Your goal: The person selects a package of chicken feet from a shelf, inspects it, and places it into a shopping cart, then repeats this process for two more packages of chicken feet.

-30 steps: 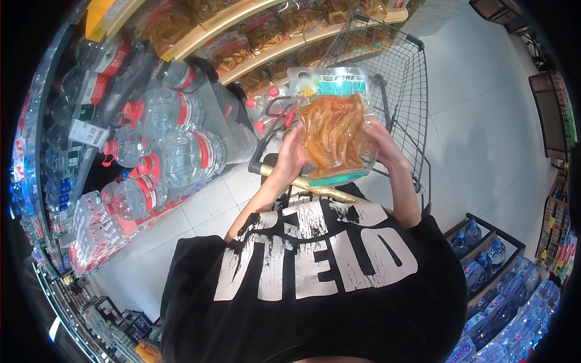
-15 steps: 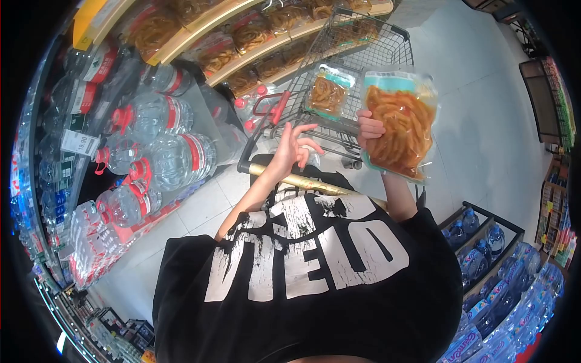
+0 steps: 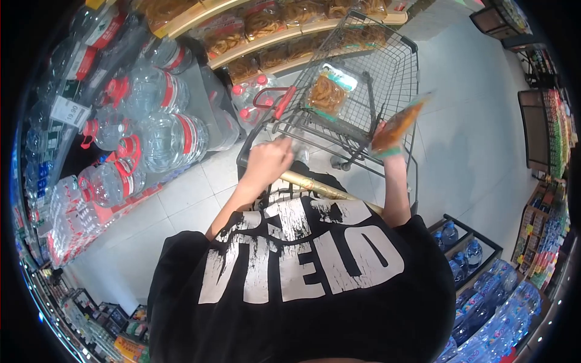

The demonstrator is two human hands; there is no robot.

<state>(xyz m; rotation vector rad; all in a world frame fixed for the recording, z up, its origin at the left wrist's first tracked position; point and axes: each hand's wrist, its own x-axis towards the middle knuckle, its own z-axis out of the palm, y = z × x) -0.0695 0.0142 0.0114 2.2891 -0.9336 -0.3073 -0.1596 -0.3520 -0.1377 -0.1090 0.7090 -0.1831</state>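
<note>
My right hand (image 3: pixel 380 128) grips a sealed clear food packet (image 3: pixel 398 127) with orange-brown contents in sauce. The packet is tilted nearly edge-on over the right side of the wire shopping cart (image 3: pixel 399 66), and hides most of my fingers. My left hand (image 3: pixel 271 162) is curled closed just above the gold-coloured cart handle (image 3: pixel 315 184), with nothing visible in it. A similar packet (image 3: pixel 331 92), holding brown strips under a pale label, lies in the near part of the cart. Beside it are the cart's red plastic parts (image 3: pixel 283 103).
Shelves of brown food packets (image 3: pixel 266 24) curve along the far left. Large water bottles with red caps (image 3: pixel 172 139) stand at the left, near a price tag (image 3: pixel 71 112). Blue-wrapped bottle packs (image 3: pixel 496 296) fill the lower right. Tiled floor (image 3: pixel 466 121) runs right of the cart.
My right hand has lowered the packet and turned it from face-on to nearly edge-on. My left hand has gone from spread fingers to curled and moved slightly down and left.
</note>
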